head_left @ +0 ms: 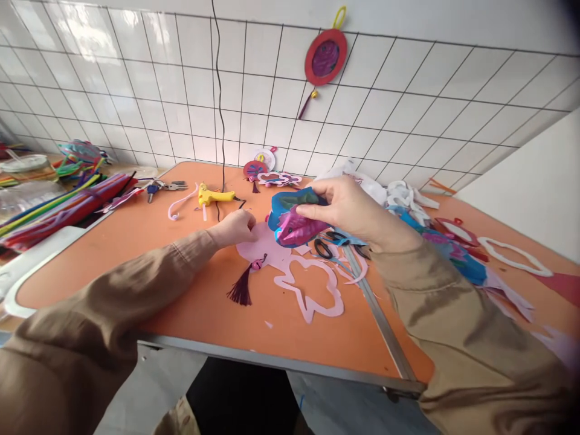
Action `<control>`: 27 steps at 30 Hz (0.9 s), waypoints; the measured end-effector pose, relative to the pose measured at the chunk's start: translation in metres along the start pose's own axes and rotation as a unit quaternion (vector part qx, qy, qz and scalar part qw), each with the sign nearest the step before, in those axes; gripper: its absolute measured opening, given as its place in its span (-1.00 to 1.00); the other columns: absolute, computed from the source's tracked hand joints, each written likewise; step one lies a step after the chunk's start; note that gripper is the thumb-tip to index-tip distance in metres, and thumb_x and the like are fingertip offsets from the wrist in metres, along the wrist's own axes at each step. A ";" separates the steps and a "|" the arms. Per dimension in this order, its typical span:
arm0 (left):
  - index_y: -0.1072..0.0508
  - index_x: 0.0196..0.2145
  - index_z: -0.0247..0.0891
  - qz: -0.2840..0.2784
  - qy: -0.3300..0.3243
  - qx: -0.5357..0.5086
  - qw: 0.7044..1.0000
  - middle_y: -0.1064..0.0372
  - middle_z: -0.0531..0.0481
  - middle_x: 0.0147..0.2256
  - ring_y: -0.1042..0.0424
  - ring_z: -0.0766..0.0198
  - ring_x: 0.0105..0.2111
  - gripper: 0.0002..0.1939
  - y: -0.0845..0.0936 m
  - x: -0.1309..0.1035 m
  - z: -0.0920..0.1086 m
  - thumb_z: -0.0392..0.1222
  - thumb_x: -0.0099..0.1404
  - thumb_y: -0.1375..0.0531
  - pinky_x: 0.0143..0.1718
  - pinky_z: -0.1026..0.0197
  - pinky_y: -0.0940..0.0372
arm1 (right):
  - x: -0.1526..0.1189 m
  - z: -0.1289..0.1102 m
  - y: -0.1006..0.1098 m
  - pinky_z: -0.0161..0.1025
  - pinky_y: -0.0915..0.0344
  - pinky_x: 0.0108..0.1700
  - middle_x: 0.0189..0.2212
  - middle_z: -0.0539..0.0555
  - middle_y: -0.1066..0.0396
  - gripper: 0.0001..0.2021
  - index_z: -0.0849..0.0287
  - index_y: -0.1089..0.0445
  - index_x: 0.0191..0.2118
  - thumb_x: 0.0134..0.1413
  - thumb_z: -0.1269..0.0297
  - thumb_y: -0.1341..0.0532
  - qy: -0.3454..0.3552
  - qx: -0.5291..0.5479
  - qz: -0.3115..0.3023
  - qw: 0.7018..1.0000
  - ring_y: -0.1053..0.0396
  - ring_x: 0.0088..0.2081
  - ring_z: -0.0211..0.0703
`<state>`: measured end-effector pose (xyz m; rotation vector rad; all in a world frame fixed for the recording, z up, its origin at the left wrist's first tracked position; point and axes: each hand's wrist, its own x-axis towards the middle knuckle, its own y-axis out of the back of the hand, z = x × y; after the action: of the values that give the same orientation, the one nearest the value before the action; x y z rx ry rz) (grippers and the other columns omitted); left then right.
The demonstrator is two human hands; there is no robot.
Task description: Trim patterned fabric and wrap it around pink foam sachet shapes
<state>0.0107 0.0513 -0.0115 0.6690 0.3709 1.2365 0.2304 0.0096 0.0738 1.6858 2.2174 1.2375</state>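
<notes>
My right hand (347, 208) pinches a shiny blue and magenta fabric piece with a fish-like figure (296, 225) between thumb and fingers, raised above the table. Curled closed, my left hand (235, 228) rests at the upper left edge of a pink cut-out shape (263, 244); what its fingers hold, if anything, is hidden. A dark tassel (241, 289) with a pink bell (257, 264) lies at the lower edge of that shape. Just right of it is a wavy pink outline frame (312, 287). Black-handled scissors (325, 246) lie partly below the fabric piece.
A yellow glue gun (215, 194) lies beyond my left hand, near pliers (174, 185). Colourful pipe cleaners (67, 208) are piled at the left. White and blue scraps (403, 196) and a white outline frame (514, 257) lie right. A round red ornament (325, 57) hangs on the tiled wall.
</notes>
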 end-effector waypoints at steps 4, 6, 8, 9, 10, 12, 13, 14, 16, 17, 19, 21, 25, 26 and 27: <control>-0.37 -0.68 -0.26 0.031 0.048 -0.175 0.983 -0.25 0.07 -0.64 -0.21 0.35 -0.59 -0.80 0.004 -0.004 0.006 -0.33 -0.13 -0.36 -0.57 0.30 -0.04 | -0.002 -0.005 0.001 -0.24 -0.27 -0.34 -0.51 -0.02 -0.39 -0.90 0.20 -0.48 -0.46 -0.01 0.30 -0.32 0.020 -0.050 0.016 0.998 -0.37 -0.39 -0.16; -0.45 -0.57 -0.30 0.026 0.043 -0.265 0.963 -0.37 0.00 -0.56 -0.31 0.32 -0.54 -0.82 0.008 -0.007 0.010 -0.25 -0.11 -0.40 -0.55 0.31 -0.11 | -0.002 -0.004 -0.002 -0.25 -0.23 -0.36 -0.53 -0.03 -0.35 -0.89 0.21 -0.45 -0.49 -0.02 0.31 -0.31 0.033 -0.074 0.027 0.996 -0.33 -0.41 -0.20; -0.46 -0.52 -0.32 0.030 0.025 -0.326 0.944 -0.40 -0.02 -0.55 -0.33 0.32 -0.56 -0.74 0.012 -0.011 0.015 -0.18 -0.12 -0.44 -0.56 0.31 -0.12 | -0.001 -0.003 -0.005 -0.26 -0.22 -0.37 -0.55 -0.04 -0.33 -0.89 0.21 -0.45 -0.50 -0.04 0.32 -0.30 0.037 -0.081 0.032 0.996 -0.31 -0.42 -0.22; -0.45 -0.52 -0.32 0.040 0.014 -0.345 0.938 -0.39 -0.01 -0.56 -0.32 0.34 -0.57 -0.70 0.013 -0.013 0.017 -0.16 -0.13 -0.46 -0.58 0.32 -0.11 | -0.001 -0.004 -0.006 -0.26 -0.22 -0.37 -0.55 -0.04 -0.33 -0.90 0.21 -0.45 -0.49 -0.05 0.31 -0.31 0.035 -0.077 0.033 0.996 -0.31 -0.43 -0.22; -0.44 -0.52 -0.32 0.049 0.004 -0.357 0.933 -0.39 0.00 -0.57 -0.32 0.35 -0.59 -0.68 0.014 -0.016 0.020 -0.15 -0.14 -0.48 -0.59 0.33 -0.11 | -0.001 -0.005 -0.007 -0.25 -0.24 -0.37 -0.55 -0.03 -0.34 -0.90 0.21 -0.46 -0.49 -0.06 0.31 -0.32 0.032 -0.069 0.032 0.997 -0.32 -0.43 -0.21; -0.45 -0.51 -0.32 0.056 -0.010 -0.378 0.924 -0.41 -0.01 -0.56 -0.34 0.35 -0.59 -0.68 0.014 -0.020 0.024 -0.13 -0.11 -0.48 -0.59 0.33 -0.14 | -0.003 -0.010 -0.007 -0.23 -0.30 -0.35 -0.53 -0.02 -0.38 -0.89 0.19 -0.49 -0.47 -0.07 0.27 -0.33 0.029 -0.031 0.014 0.999 -0.36 -0.41 -0.18; -0.46 -0.51 -0.32 0.056 -0.014 -0.389 0.920 -0.42 -0.01 -0.56 -0.35 0.34 -0.58 -0.69 0.014 -0.022 0.026 -0.14 -0.08 -0.48 -0.58 0.33 -0.16 | -0.004 -0.013 -0.007 -0.22 -0.34 -0.32 -0.51 -0.01 -0.42 -0.88 0.18 -0.51 -0.44 -0.06 0.24 -0.34 0.029 0.002 -0.007 1.000 -0.39 -0.38 -0.16; -0.46 -0.50 -0.32 0.056 -0.016 -0.400 0.915 -0.42 0.00 -0.56 -0.36 0.34 -0.58 -0.72 0.014 -0.024 0.028 -0.15 -0.04 -0.46 -0.57 0.32 -0.19 | -0.005 -0.015 -0.007 -0.20 -0.38 -0.29 -0.48 0.00 -0.46 -0.86 0.16 -0.54 -0.39 -0.05 0.20 -0.34 0.029 0.039 -0.036 0.998 -0.43 -0.35 -0.14; -0.45 -0.51 -0.31 0.052 -0.014 -0.422 0.905 -0.40 0.03 -0.58 -0.35 0.35 -0.59 -0.75 0.013 -0.026 0.031 -0.18 -0.01 -0.45 -0.56 0.32 -0.21 | -0.008 -0.018 -0.007 -0.16 -0.43 -0.23 -0.41 0.01 -0.52 -0.80 0.15 -0.57 -0.30 -0.05 0.17 -0.35 0.025 0.094 -0.084 0.992 -0.48 -0.28 -0.10; -0.44 -0.52 -0.30 0.047 -0.011 -0.429 0.902 -0.39 0.04 -0.59 -0.34 0.35 -0.60 -0.76 0.013 -0.027 0.033 -0.19 0.00 -0.44 -0.57 0.32 -0.22 | -0.008 -0.018 -0.009 -0.16 -0.44 -0.22 -0.39 0.02 -0.54 -0.78 0.15 -0.58 -0.27 -0.04 0.17 -0.35 0.024 0.101 -0.095 0.990 -0.49 -0.27 -0.09; -0.44 -0.52 -0.30 0.032 -0.007 -0.437 0.899 -0.38 0.04 -0.60 -0.34 0.35 -0.62 -0.75 0.012 -0.028 0.035 -0.18 0.00 -0.45 -0.59 0.31 -0.21 | -0.009 -0.017 -0.013 -0.16 -0.44 -0.23 -0.36 0.03 -0.56 -0.78 0.15 -0.60 -0.23 -0.03 0.21 -0.35 0.023 0.072 -0.085 0.994 -0.50 -0.27 -0.08; -0.45 -0.50 -0.31 0.019 -0.009 -0.439 0.898 -0.37 0.03 -0.59 -0.34 0.35 -0.64 -0.74 0.011 -0.029 0.036 -0.16 0.02 -0.44 -0.61 0.31 -0.21 | -0.009 -0.013 -0.018 -0.19 -0.41 -0.26 -0.34 0.02 -0.57 -0.79 0.13 -0.61 -0.20 0.00 0.26 -0.34 0.030 0.013 -0.056 0.998 -0.50 -0.28 -0.10; -0.44 -0.49 -0.31 -0.003 -0.004 -0.462 0.887 -0.39 0.01 -0.58 -0.35 0.34 -0.64 -0.68 0.006 -0.030 0.034 -0.05 0.04 -0.45 -0.62 0.31 -0.21 | -0.009 -0.010 -0.025 -0.24 -0.33 -0.28 -0.39 -0.02 -0.55 -0.78 0.12 -0.61 -0.16 0.02 0.35 -0.33 0.056 -0.089 -0.024 0.994 -0.46 -0.34 -0.15; -0.46 -0.48 -0.31 -0.009 -0.003 -0.472 0.881 -0.41 -0.01 -0.55 -0.38 0.32 -0.61 -0.64 0.005 -0.030 0.033 0.02 0.05 -0.44 -0.60 0.30 -0.24 | -0.009 -0.011 -0.026 -0.24 -0.32 -0.27 -0.40 -0.01 -0.55 -0.80 0.12 -0.61 -0.18 0.02 0.36 -0.33 0.057 -0.107 -0.018 0.992 -0.46 -0.34 -0.16; -0.48 -0.46 -0.32 -0.014 -0.005 -0.482 0.876 -0.44 -0.03 -0.53 -0.41 0.30 -0.58 -0.61 0.004 -0.030 0.032 0.09 0.06 -0.42 -0.58 0.29 -0.27 | -0.009 -0.011 -0.027 -0.23 -0.32 -0.26 -0.40 0.00 -0.55 -0.82 0.13 -0.61 -0.21 0.03 0.36 -0.33 0.057 -0.124 -0.010 0.991 -0.46 -0.34 -0.15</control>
<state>0.0181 0.0145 0.0125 -0.1960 -0.2625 1.2079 0.2075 -0.0060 0.0604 1.5298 2.0297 1.5655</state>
